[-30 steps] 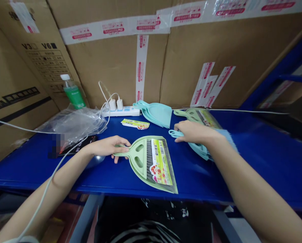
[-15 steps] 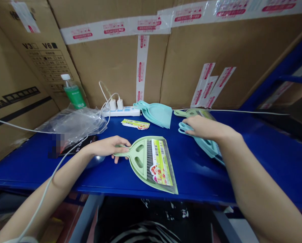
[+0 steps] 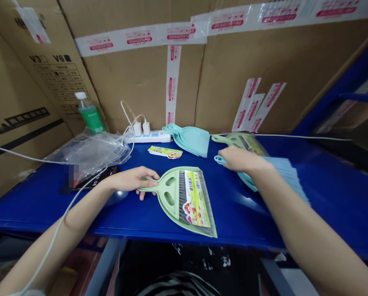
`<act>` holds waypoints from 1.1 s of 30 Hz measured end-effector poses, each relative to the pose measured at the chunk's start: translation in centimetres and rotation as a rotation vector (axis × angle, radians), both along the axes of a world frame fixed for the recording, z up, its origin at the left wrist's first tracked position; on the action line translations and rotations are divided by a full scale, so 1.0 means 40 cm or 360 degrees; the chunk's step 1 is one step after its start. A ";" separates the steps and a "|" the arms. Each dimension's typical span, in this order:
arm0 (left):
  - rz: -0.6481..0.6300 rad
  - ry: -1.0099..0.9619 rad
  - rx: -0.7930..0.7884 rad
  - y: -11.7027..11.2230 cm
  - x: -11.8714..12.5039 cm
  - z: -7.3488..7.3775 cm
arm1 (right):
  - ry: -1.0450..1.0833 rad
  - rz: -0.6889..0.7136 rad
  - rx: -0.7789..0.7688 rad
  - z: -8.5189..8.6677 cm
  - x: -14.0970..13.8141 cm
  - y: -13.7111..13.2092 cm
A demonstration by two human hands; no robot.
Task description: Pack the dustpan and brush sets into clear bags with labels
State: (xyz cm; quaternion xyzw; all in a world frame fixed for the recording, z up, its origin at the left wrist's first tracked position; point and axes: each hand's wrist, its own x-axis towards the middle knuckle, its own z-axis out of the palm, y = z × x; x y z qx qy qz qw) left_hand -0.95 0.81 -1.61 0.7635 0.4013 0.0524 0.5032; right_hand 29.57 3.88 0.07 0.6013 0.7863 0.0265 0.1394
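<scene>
My left hand (image 3: 131, 179) is closed round the handle of a pale green dustpan set (image 3: 186, 199) that lies flat on the blue shelf (image 3: 332, 193), a brush and a colourful label card inside it. My right hand (image 3: 242, 159) grips the handle of a light blue brush (image 3: 284, 172) further right, its bristles fanning out toward the right. Just behind that hand lies another green dustpan set (image 3: 244, 141) with a label.
A stack of light blue dustpans (image 3: 193, 138) sits at the back, beside a white power strip (image 3: 146, 135) with chargers. A label card (image 3: 165, 151), a clear plastic bag (image 3: 88, 151), a green bottle (image 3: 89, 113) and a dark device (image 3: 93, 177) lie left. Cardboard boxes (image 3: 233, 74) wall the back.
My right hand drew the blue brush back and right, then turned it so its bristles now spread out to the right. My left hand and the green dustpan stayed put.
</scene>
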 end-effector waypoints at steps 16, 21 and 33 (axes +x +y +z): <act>0.0049 -0.0133 -0.0092 -0.005 0.004 -0.018 | 0.0279 0.0395 0.0232 -0.011 -0.046 -0.034; -0.0034 -0.0045 -0.0001 -0.006 0.005 -0.016 | 0.0685 0.0959 0.0113 -0.044 -0.103 -0.070; 0.0846 0.1213 0.1643 0.000 -0.009 0.035 | 0.0673 0.0698 0.0165 -0.083 -0.143 -0.023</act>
